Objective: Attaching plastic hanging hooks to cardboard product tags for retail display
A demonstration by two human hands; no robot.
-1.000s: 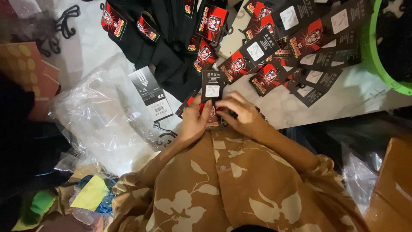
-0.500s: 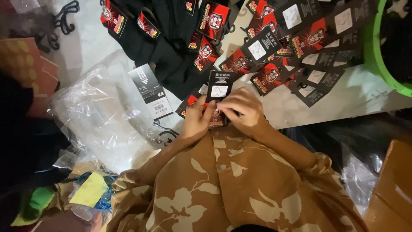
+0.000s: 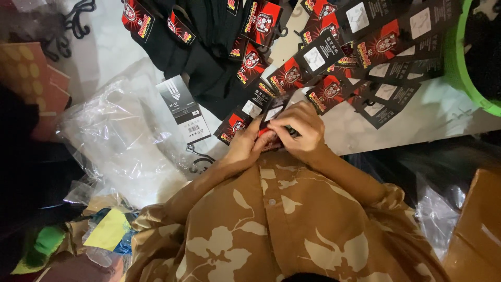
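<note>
My left hand (image 3: 244, 147) and my right hand (image 3: 295, 130) meet at the near edge of a white table (image 3: 396, 125), just above my brown leaf-patterned shirt. Together they pinch a black sock with a red-and-black card label (image 3: 273, 110); my fingers cover most of it. Right beyond my hands lies a fan of several black socks with the same labels (image 3: 323, 62), spread across the table's back and right.
A crumpled clear plastic bag (image 3: 120, 141) with a grey-and-white card label (image 3: 185, 109) lies to the left. A green basket rim (image 3: 464, 68) stands at the far right, a brown cardboard box (image 3: 477, 230) at the lower right, coloured scraps (image 3: 104, 235) at the lower left.
Both hands have drawn the labelled sock closer to my body and closed over it; earlier its label stood up above my fingers. The camera has shifted slightly.
</note>
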